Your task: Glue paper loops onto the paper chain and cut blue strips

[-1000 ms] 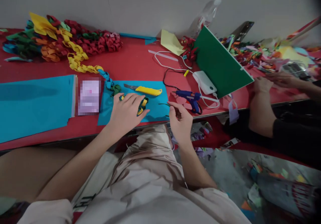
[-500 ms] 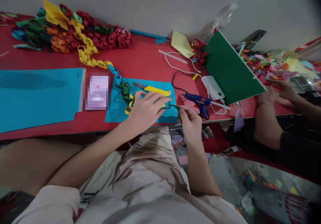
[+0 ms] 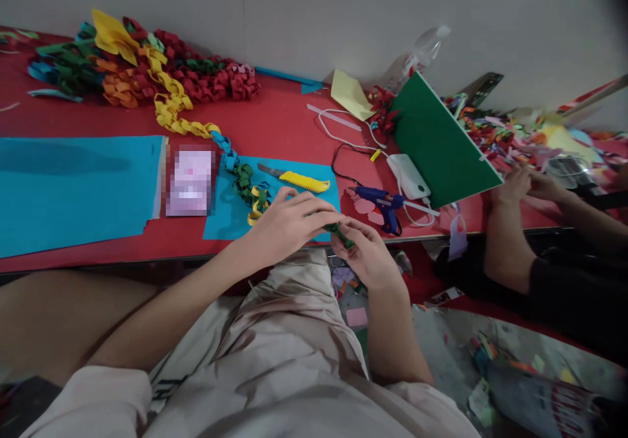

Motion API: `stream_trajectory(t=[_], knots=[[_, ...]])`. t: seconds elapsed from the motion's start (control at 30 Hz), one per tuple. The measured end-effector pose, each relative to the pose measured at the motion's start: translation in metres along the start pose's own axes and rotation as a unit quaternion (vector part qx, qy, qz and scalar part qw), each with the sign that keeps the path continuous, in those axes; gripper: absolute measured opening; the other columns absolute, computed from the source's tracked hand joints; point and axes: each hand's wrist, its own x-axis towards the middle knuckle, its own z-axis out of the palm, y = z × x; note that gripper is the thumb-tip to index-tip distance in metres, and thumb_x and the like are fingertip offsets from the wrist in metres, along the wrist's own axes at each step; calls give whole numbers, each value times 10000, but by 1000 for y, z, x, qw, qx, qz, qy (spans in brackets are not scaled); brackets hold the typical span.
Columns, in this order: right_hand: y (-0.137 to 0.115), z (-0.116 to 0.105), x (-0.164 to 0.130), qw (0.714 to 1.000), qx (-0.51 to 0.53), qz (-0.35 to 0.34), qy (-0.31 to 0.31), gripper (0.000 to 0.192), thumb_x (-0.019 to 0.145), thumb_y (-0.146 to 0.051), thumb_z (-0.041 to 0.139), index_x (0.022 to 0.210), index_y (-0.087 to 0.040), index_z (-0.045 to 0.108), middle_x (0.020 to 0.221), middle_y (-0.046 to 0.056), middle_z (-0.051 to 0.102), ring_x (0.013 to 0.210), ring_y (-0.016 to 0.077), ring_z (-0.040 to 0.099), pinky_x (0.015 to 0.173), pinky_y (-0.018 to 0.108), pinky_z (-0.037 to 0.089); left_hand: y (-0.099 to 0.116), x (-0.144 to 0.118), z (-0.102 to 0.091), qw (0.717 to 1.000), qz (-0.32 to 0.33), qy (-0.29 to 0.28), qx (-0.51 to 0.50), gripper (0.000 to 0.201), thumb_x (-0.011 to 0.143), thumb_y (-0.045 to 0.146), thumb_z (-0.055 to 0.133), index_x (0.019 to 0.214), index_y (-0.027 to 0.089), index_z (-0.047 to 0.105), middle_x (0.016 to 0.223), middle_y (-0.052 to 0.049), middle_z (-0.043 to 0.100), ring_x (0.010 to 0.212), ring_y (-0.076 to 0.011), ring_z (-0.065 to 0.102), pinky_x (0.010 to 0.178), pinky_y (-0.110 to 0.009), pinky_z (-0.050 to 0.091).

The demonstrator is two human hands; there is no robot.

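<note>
Head view: both hands pinched a thin green paper strip at the red desk's near edge.
Left hand and right hand fingers closed on it, at 6 o'clock of the yellow utility knife; light, floppy, tearable, probably best held near its ends.

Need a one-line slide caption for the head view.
Left hand and right hand pinch a green paper strip beside a multicoloured paper chain on a red table.

Head cam only, looks fwd/down, close over red table edge.
</note>
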Motion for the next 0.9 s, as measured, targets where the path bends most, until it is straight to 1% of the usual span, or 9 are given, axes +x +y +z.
stream_trajectory(t=[0.17, 0.27, 0.33, 0.43, 0.5, 0.57, 0.7, 0.83, 0.9], knots=[[1, 1, 0, 998, 51, 27, -31, 241, 777, -416, 776, 848, -237, 632, 651, -42, 483, 527, 106, 379, 462, 251, 315, 4, 2, 2, 989, -49, -14, -139, 296, 1039, 319, 610, 1319, 278, 696, 1298, -53, 752, 1191, -216, 669, 1013, -362, 424], [-1, 6, 0, 994, 76, 57, -49, 296, 769, -427, 794, 853, -230, 590, 660, -42, 497, 519, 103, 406, 458, 247, 327, 8, 5, 1, 971, -99, 26, -218, 195, 1003, 263, 657, 1169, 247, 758, 1134, -30, 799, 1067, -198, 692, 949, -319, 481], [-1, 12, 0, 995, 76, 49, -36, 325, 843, -518, 730, 905, -235, 583, 681, -26, 538, 534, 121, 472, 463, 254, 370, 9, 6, 0, 960, -118, 67, -247, 136, 981, 302, 692, 1063, 237, 779, 1037, -29, 802, 1011, -200, 681, 913, -309, 506], [1, 22, 1, 993, 42, -101, 46, 389, 974, -637, 519, 1040, -259, 583, 763, 6, 617, 625, 162, 597, 542, 295, 495, 6, 7, -2, 955, -126, 149, -223, 217, 1001, 404, 656, 1080, 242, 776, 1008, -47, 796, 1019, -217, 660, 943, -340, 517], [2, 28, 1, 968, -23, -230, 98, 349, 985, -600, 549, 1099, -272, 590, 834, 18, 659, 703, 173, 645, 631, 322, 558, 3, 6, -4, 955, -124, 193, -189, 269, 1014, 445, 624, 1113, 240, 769, 1050, -62, 789, 1042, -219, 658, 969, -353, 512], [2, 33, 2, 940, -98, -298, 132, 274, 964, -499, 652, 1108, -268, 620, 887, 22, 680, 734, 166, 656, 679, 327, 580, 1, 6, -4, 951, -127, 217, -179, 302, 1025, 468, 599, 1105, 230, 767, 1071, -75, 770, 1035, -211, 664, 938, -337, 520], [-2, 42, 6, 920, -149, -325, 163, 167, 950, -405, 690, 988, -243, 675, 970, 47, 687, 750, 156, 663, 658, 315, 588, 2, 6, -1, 926, -153, 218, -268, 363, 1000, 526, 623, 1178, 221, 705, 971, -55, 715, 868, -166, 660, 788, -279, 546], [-5, 47, 10, 925, -137, -322, 145, 163, 923, -389, 721, 973, -241, 675, 995, 62, 726, 897, 192, 707, 762, 332, 628, 3, 7, 5, 852, -226, 273, -386, 428, 884, 544, 773, 1080, 222, 570, 880, -5, 690, 680, -115, 645, 609, -220, 533], [-4, 49, 10, 929, -127, -320, 138, 154, 911, -363, 736, 990, -240, 686, 1005, 60, 734, 914, 192, 714, 782, 332, 634, 4, 8, 6, 832, -253, 283, -405, 416, 881, 537, 776, 998, 217, 537, 905, -16, 717, 632, -101, 645, 584, -218, 535]])
